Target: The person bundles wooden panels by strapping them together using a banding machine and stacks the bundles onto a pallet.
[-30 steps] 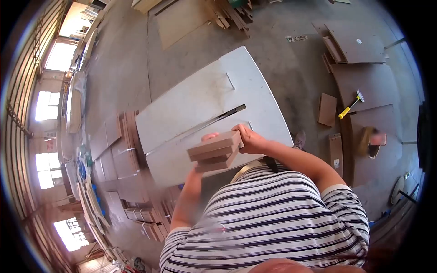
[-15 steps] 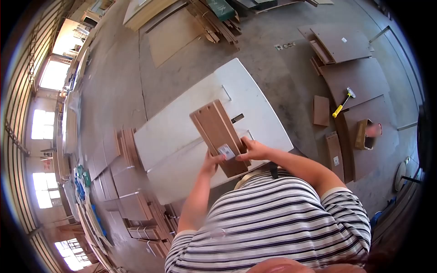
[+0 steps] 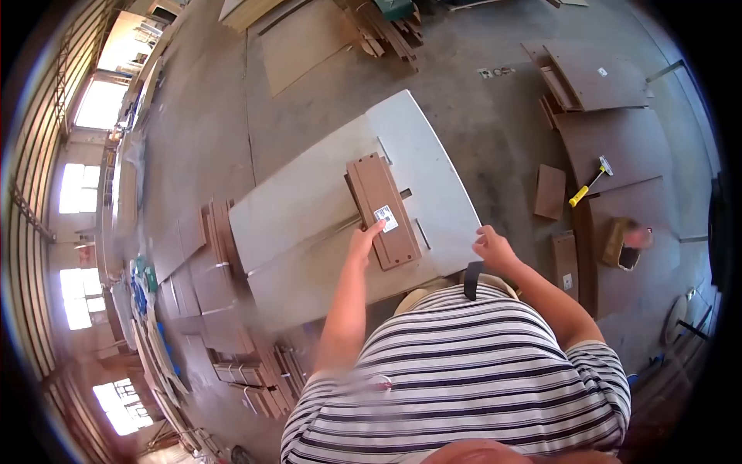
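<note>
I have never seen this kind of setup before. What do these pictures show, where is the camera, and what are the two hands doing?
There is no robot here: a person works with two bare hands. All the pictures come from one camera worn on the person's head, looking forward and down, so the striped shirt appears at the bottom.

In front is a white table. On it lies a small stack of brown boards, with a white label on the top one. The left hand touches the stack beside this label; I cannot tell how firmly. The right hand is near the table's edge, with nothing visible in it.

Farther right, a tool with a yellow handle and an open box rest on large brown panels.
</note>
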### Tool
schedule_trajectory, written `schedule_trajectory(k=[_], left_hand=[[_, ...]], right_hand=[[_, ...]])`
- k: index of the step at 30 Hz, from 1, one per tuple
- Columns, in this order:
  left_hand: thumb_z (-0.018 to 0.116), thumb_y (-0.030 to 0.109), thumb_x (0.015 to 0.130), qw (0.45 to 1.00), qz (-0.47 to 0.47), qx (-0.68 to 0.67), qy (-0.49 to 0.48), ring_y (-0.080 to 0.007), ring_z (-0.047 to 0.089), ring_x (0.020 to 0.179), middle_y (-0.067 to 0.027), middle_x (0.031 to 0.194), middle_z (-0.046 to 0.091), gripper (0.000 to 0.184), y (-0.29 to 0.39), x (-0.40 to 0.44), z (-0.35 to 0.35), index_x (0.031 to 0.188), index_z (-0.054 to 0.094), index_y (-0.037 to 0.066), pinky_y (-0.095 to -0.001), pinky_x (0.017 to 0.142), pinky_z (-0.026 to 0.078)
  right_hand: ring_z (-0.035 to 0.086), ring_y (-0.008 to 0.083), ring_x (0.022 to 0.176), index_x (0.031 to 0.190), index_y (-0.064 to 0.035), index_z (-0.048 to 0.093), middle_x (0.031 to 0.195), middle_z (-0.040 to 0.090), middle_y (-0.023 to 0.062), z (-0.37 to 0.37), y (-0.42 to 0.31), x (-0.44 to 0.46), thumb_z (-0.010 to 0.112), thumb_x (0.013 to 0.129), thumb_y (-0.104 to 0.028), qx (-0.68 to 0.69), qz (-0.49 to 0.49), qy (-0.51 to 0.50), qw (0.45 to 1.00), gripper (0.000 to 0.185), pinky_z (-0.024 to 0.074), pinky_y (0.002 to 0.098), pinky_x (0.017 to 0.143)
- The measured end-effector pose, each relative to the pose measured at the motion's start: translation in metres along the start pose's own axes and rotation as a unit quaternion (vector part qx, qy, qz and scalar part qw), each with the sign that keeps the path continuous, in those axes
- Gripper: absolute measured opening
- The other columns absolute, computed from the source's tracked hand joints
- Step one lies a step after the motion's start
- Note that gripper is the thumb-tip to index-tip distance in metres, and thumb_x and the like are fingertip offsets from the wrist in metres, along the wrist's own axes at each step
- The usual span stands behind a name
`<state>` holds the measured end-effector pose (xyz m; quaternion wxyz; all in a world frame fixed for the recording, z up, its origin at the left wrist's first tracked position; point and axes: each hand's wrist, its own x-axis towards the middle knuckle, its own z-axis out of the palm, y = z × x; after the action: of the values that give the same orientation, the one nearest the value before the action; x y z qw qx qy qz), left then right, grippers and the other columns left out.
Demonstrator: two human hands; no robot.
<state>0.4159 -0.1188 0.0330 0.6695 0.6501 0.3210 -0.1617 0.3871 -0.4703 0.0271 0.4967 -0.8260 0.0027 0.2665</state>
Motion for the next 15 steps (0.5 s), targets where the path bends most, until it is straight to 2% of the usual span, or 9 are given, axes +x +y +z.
schedule_trajectory(k=[2, 3, 7, 8, 9, 10, 12, 14, 15], left_hand=[[0.072, 0.037, 0.074, 0.988, 0.001, 0.134, 0.081, -0.0217, 0.055, 0.099, -0.0133, 0.11, 0.057, 0.065, -0.016, 0.007, -0.011, 0.118, 0.048, -0.004, -0.0371, 0.088, 0.043], [0.068, 0.041, 0.077, 0.996, -0.056, 0.069, 0.009, -0.0217, 0.054, 0.101, -0.0129, 0.113, 0.055, 0.066, 0.005, -0.015, -0.001, 0.121, 0.046, -0.004, -0.037, 0.087, 0.043], [0.067, 0.041, 0.079, 0.994, -0.081, 0.051, 0.049, -0.0213, 0.054, 0.1, -0.0111, 0.111, 0.056, 0.062, 0.02, -0.034, 0.022, 0.122, 0.046, 0.0, -0.0393, 0.083, 0.045], [0.066, 0.041, 0.08, 0.99, -0.082, 0.072, 0.084, -0.0213, 0.055, 0.098, -0.0106, 0.109, 0.056, 0.061, 0.023, -0.037, 0.03, 0.121, 0.047, 0.001, -0.0404, 0.083, 0.045], [0.064, 0.047, 0.079, 0.997, -0.061, 0.031, 0.038, -0.0232, 0.052, 0.107, -0.015, 0.115, 0.053, 0.071, 0.018, -0.031, 0.027, 0.122, 0.04, -0.005, -0.0451, 0.088, 0.041], [0.064, 0.047, 0.079, 0.997, -0.063, 0.03, 0.04, -0.0232, 0.052, 0.107, -0.015, 0.115, 0.053, 0.071, 0.011, -0.028, 0.026, 0.122, 0.04, -0.005, -0.0451, 0.088, 0.041], [0.064, 0.05, 0.078, 0.999, -0.053, -0.001, -0.007, -0.0221, 0.053, 0.104, -0.0138, 0.112, 0.054, 0.074, 0.021, -0.035, 0.029, 0.122, 0.04, -0.004, -0.0417, 0.084, 0.043], [0.062, 0.051, 0.079, 0.993, -0.004, 0.116, 0.006, -0.028, 0.051, 0.11, -0.0141, 0.123, 0.05, 0.072, -0.024, 0.004, 0.006, 0.127, 0.043, 0.002, -0.0445, 0.086, 0.044], [0.061, 0.054, 0.078, 0.994, 0.025, 0.11, 0.007, -0.0297, 0.052, 0.107, -0.0147, 0.12, 0.052, 0.074, -0.049, 0.022, 0.005, 0.129, 0.042, 0.003, -0.043, 0.086, 0.044]], right_hand=[[0.062, 0.0283, 0.082, 0.11, 0.0001, 0.048, 0.09, 0.063, 0.0175, -0.006, 0.01, -0.003, 0.061, 0.08, -0.022, 0.017, 0.007, 0.011, 1.0, 0.04, 0.049, 0.0362, 0.073], [0.062, 0.0276, 0.082, 0.11, 0.0006, 0.048, 0.091, 0.063, 0.0177, -0.008, 0.011, -0.004, 0.06, 0.08, -0.021, 0.007, 0.005, 0.005, 1.0, 0.039, 0.0488, 0.0358, 0.074], [0.061, 0.028, 0.086, 0.11, 0.0004, 0.049, 0.096, 0.062, 0.018, -0.002, 0.002, -0.003, 0.059, 0.08, -0.02, 0.036, -0.006, 0.013, 0.999, 0.038, 0.0477, 0.0354, 0.077], [0.059, 0.0296, 0.093, 0.113, -0.0002, 0.049, 0.102, 0.06, 0.0194, 0.003, -0.001, 0.006, 0.059, 0.08, -0.022, 0.015, -0.066, 0.017, 0.998, 0.041, 0.0459, 0.0362, 0.082], [0.057, 0.0312, 0.099, 0.115, -0.0008, 0.049, 0.108, 0.058, 0.0209, 0.008, -0.008, 0.014, 0.059, 0.081, -0.025, -0.005, -0.125, 0.021, 0.992, 0.043, 0.044, 0.037, 0.086], [0.057, 0.0312, 0.099, 0.115, -0.0008, 0.049, 0.108, 0.058, 0.0209, 0.015, -0.016, 0.023, 0.059, 0.081, -0.025, -0.006, -0.124, 0.018, 0.992, 0.043, 0.044, 0.037, 0.086], [0.05, 0.0351, 0.112, 0.126, -0.0006, 0.043, 0.12, 0.052, 0.0234, 0.031, -0.045, 0.05, 0.059, 0.082, -0.033, -0.069, -0.178, 0.009, 0.982, 0.057, 0.0379, 0.0383, 0.095], [0.044, 0.0368, 0.119, 0.133, 0.0016, 0.034, 0.127, 0.046, 0.0251, 0.067, -0.078, 0.087, 0.059, 0.082, -0.04, -0.079, -0.143, -0.005, 0.986, 0.07, 0.034, 0.0392, 0.1], [0.042, 0.0368, 0.121, 0.134, 0.0039, 0.03, 0.128, 0.044, 0.0261, 0.074, -0.092, 0.096, 0.06, 0.08, -0.044, -0.038, -0.099, -0.042, 0.993, 0.078, 0.0346, 0.0383, 0.1]])
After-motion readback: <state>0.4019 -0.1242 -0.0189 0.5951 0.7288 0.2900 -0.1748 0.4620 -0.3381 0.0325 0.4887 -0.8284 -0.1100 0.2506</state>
